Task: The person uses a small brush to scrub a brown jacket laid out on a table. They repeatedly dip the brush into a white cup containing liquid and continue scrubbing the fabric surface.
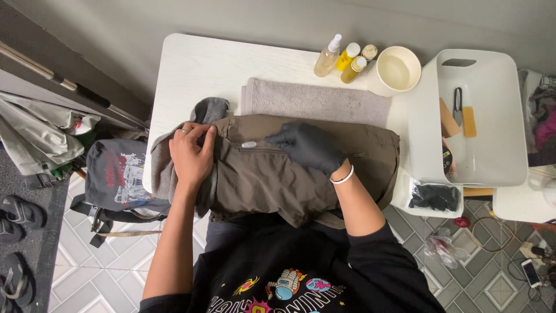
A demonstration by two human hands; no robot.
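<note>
Black nitrile covers the right hand point(310, 146), which pinches a small white-tipped tool point(250, 144) between thumb and forefinger and lays its tip against the zip line of a brown-olive fabric bag point(272, 179). A white band circles that wrist. The bare left hand point(191, 153), a ring on one finger, lies flat with fingers spread and slightly curled over the bag's left end, pressing it down where a grey cloth point(209, 109) bunches beneath and beside it.

The bag lies lengthways across the near half of a white tabletop point(191, 64), its lower edge hanging over the person's lap. Just behind it, touching its far edge, lies a folded grey towel point(315, 99). Beyond the towel stand a clear spray bottle point(327, 56) and three small yellow bottles point(352, 62) close together, with a cream round bowl point(398, 69) just beside them. To the right sits a white plastic bin point(492, 156) holding a few small tools, and at its near corner a clear packet of black gloves point(434, 197). On the tiled floor to the left lies a dark printed backpack point(119, 174), with sandals point(20, 211) further off.
</note>
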